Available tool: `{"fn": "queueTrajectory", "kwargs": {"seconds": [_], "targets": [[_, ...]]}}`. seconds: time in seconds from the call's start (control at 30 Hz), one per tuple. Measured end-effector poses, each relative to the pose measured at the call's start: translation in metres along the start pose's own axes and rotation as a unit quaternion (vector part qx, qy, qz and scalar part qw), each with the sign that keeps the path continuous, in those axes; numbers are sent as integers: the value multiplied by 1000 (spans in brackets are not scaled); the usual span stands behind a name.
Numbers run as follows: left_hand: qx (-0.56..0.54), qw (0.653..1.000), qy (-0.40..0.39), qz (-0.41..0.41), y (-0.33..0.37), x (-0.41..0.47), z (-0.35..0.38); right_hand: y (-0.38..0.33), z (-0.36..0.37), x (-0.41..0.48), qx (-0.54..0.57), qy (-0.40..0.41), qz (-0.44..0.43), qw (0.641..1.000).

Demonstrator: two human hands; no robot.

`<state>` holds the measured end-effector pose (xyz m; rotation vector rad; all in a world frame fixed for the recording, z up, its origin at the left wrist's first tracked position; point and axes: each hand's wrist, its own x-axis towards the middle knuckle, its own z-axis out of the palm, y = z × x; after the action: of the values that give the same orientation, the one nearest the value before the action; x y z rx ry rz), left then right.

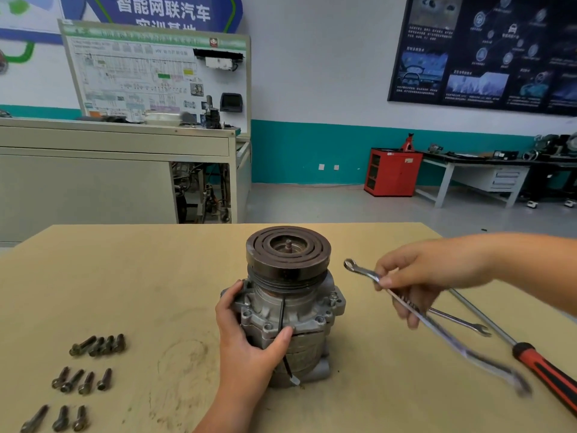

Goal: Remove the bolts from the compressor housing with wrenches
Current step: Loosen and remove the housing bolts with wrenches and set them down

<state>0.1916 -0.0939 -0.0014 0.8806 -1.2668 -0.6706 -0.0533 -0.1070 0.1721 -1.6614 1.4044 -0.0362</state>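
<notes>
Left hand [246,335] grips the heavy, rigid compressor housing [290,310]; right hand [418,276] holds a slim wrench [415,310] mid-shaft.

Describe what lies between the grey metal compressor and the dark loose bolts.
The left grip holding the compressor, then bare tan tabletop with a faint round stain, seen in the head view.

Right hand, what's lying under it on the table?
Under the right hand, which grips a wrench, a second wrench lies on the table, beside a screwdriver. The hand and forearm cover their far ends.
</notes>
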Motion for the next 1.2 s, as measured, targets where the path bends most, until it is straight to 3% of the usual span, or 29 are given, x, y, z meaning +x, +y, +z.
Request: {"fn": "queueTrajectory", "kwargs": {"seconds": [0.17, 0.43, 0.57, 0.7, 0.83, 0.9, 0.97, 1.1, 1.2], "targets": [[-3, 1000, 3, 3, 1, 0, 1, -1, 42, 5, 176, -32, -24, 984], [2, 1000, -2, 5, 2, 0, 0, -11, 46, 12, 144, -34, 7, 989], [2, 1000, 1, 7, 1, 0, 0, -23, 24, 11, -11, -78, 60, 995], [4, 1000, 0, 6, 1, 0, 0, -44, -3, 19, -247, -44, 105, 962], [8, 1000, -2, 5, 0, 0, -1, -36, -4, 36, -373, 65, -19, 925], [8, 1000, -2, 6, 0, 0, -1, -30, -7, 33, -353, 78, -45, 931], [7, 1000, -1, 7, 0, 0, -1, -27, -13, 22, -317, 64, -18, 946], [6, 1000, -1, 10, 0, 1, 0, -14, -10, 6, -123, 17, 18, 992], [5, 1000, -2, 8, 1, 1, -1, -6, 16, 5, 1, -1, 32, 999]]}}
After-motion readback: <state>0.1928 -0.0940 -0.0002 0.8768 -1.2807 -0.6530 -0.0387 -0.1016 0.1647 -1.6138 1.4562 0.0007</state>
